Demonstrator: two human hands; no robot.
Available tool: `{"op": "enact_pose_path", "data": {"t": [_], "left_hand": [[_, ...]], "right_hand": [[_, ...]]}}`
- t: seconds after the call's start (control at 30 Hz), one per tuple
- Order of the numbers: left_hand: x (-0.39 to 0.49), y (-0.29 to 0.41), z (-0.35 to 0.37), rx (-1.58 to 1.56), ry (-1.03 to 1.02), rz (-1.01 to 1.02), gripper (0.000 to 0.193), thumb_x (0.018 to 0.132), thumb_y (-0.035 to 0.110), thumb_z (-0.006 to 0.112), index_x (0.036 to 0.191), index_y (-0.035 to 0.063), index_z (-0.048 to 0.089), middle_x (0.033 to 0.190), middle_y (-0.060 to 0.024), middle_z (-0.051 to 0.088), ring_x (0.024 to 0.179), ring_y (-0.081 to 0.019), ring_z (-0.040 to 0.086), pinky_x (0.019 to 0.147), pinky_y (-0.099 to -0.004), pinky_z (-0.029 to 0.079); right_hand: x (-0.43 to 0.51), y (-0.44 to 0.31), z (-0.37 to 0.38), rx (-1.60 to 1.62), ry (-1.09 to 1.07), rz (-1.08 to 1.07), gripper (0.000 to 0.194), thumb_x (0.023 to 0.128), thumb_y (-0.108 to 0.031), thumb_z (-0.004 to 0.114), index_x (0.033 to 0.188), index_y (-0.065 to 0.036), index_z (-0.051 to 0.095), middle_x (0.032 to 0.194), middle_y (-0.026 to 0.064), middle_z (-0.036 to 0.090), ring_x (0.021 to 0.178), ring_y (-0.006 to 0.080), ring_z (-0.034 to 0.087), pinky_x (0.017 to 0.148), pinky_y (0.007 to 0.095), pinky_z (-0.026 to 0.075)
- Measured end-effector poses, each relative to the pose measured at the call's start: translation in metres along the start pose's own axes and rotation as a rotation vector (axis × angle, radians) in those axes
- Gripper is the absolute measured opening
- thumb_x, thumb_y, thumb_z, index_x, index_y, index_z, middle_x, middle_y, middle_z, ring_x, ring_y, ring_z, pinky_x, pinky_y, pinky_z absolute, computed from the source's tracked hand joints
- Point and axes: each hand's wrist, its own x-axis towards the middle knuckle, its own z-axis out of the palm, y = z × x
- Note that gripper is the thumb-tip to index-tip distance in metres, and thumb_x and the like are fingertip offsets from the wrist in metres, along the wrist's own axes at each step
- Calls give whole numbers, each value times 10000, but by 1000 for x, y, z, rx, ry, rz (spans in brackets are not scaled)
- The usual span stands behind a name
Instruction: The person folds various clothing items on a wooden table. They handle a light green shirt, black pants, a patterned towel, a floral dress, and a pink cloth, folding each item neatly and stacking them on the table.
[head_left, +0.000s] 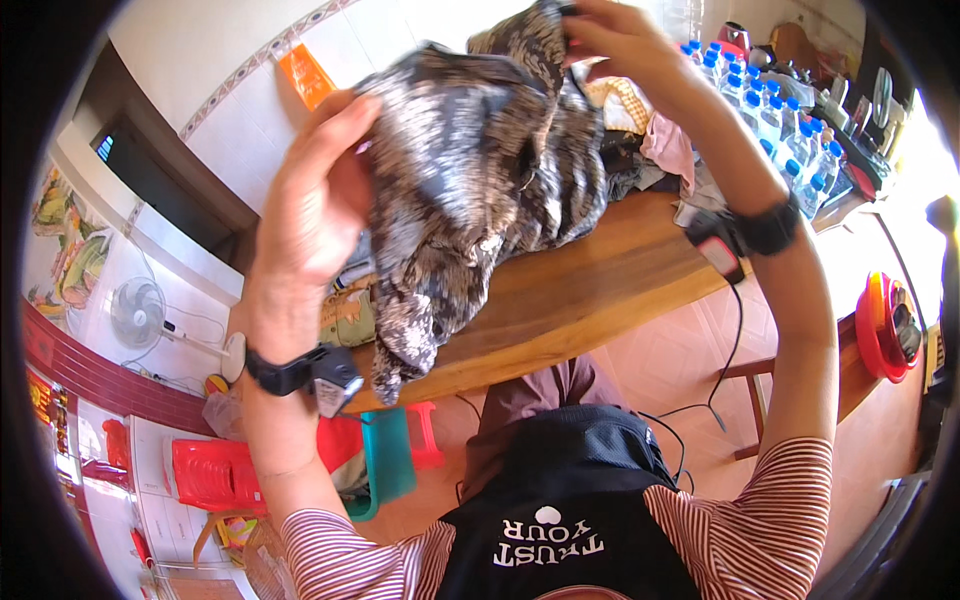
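A dark patterned garment (465, 172) with pale and brown marks hangs between my two hands above a wooden table (570, 285), its lower end drooping to the near edge. My left hand (322, 195) grips the garment's left upper side, thumb at the front. High up at the right, my right hand (607, 37) has hold of a raised corner, with part of the fingers hidden by cloth or cut off by the frame. Each wrist wears a black strap with a small device. Folded clothes (349, 315) lie beside my left wrist, partly behind the garment.
A heap of clothes (667, 150) lies at the table's far right, beside many plastic bottles (795, 142) with blue caps. A cable hangs from the right wrist device. Below left are a teal bin (390, 457) and red plastic stools (214, 472); a wooden bench (750, 367) stands right.
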Motion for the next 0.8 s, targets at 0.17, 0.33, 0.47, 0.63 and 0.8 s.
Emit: {"op": "enact_pose_path", "data": {"t": [0.17,0.33,0.47,0.63,0.8], "left_hand": [[45,-24,41,-143,131,47,141,961,159,696,1060,59,683,997,-56,696,914,-161,642,836,-307,554],[55,-40,61,-99,258,201,122,980,144,667,1015,28,665,817,-10,673,682,-89,625,650,-231,531],[37,-74,90,125,-6,172,304,1049,243,591,1215,6,683,1051,-51,723,958,-104,652,866,-252,518],[34,-59,63,-48,-323,-276,674,1066,585,386,1409,31,557,1343,-138,652,1179,-178,638,922,-323,538],[33,-54,-6,488,-218,15,379,1069,350,547,1250,48,687,1143,-98,748,1017,-154,732,803,-262,588]], "right_hand": [[-30,-25,41,-640,200,-122,698,970,-440,649,1424,68,497,1189,265,683,973,249,709,815,366,584],[-95,-66,43,-83,71,-16,675,1021,-413,610,1461,79,465,1259,245,654,1134,237,660,930,369,535],[-102,-61,46,332,-54,306,897,919,-561,709,1582,-106,313,1202,83,605,1112,150,582,861,303,509],[-111,-16,40,517,-56,390,484,977,-301,690,1375,-64,549,1119,15,668,987,89,648,758,249,525],[-121,17,20,641,-132,469,314,1045,-100,518,1321,19,610,1211,116,700,1073,187,700,961,364,576]]}}
